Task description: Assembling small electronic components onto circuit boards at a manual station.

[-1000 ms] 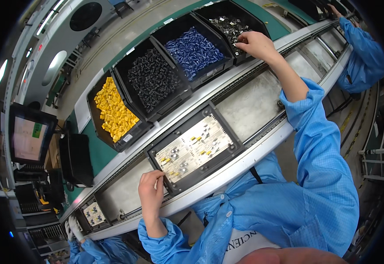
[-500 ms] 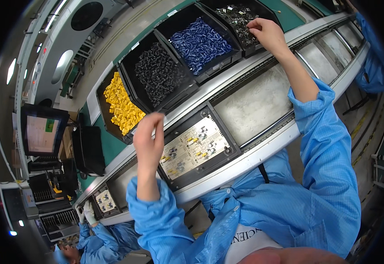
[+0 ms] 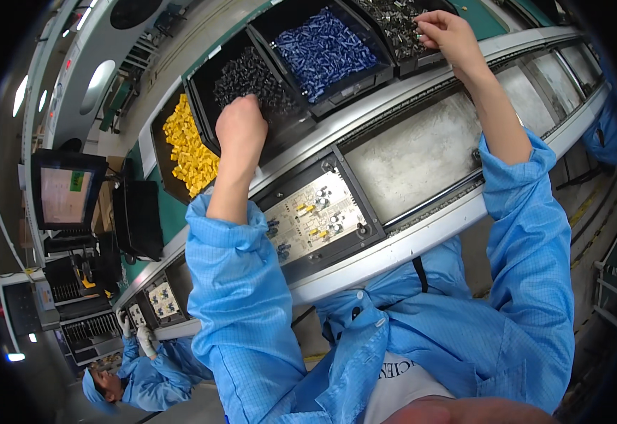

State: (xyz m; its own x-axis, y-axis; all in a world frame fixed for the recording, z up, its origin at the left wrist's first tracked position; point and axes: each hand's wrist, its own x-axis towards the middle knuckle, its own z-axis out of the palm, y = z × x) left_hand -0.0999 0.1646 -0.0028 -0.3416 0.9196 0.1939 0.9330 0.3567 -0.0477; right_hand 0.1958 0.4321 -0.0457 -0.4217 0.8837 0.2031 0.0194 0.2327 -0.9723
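My left hand (image 3: 241,131) is curled over the near side of a bin of black capacitors (image 3: 245,74). Its fingertips are hidden, so whatever they hold does not show. At the far right, my right hand (image 3: 455,44) pinches a small silvery part (image 3: 418,30) by the edge of a bin of metallic parts (image 3: 393,25). Below the bins, a circuit board (image 3: 315,212) lies in a black carrier frame (image 3: 365,205) on the conveyor. Yellow, blue and dark components stand on the board.
Between my hands is a bin of blue components (image 3: 322,53); a bin of yellow blocks (image 3: 188,145) stands at the left. The conveyor rail (image 3: 421,244) runs across in front of me. A monitor (image 3: 68,189) stands left. At lower left, a gloved co-worker (image 3: 156,378) works beside another board (image 3: 163,300).
My left hand has moved up and away from above the board to the black capacitor bin. My right hand has lifted slightly to the right, with a small silvery part now showing at its fingertips.
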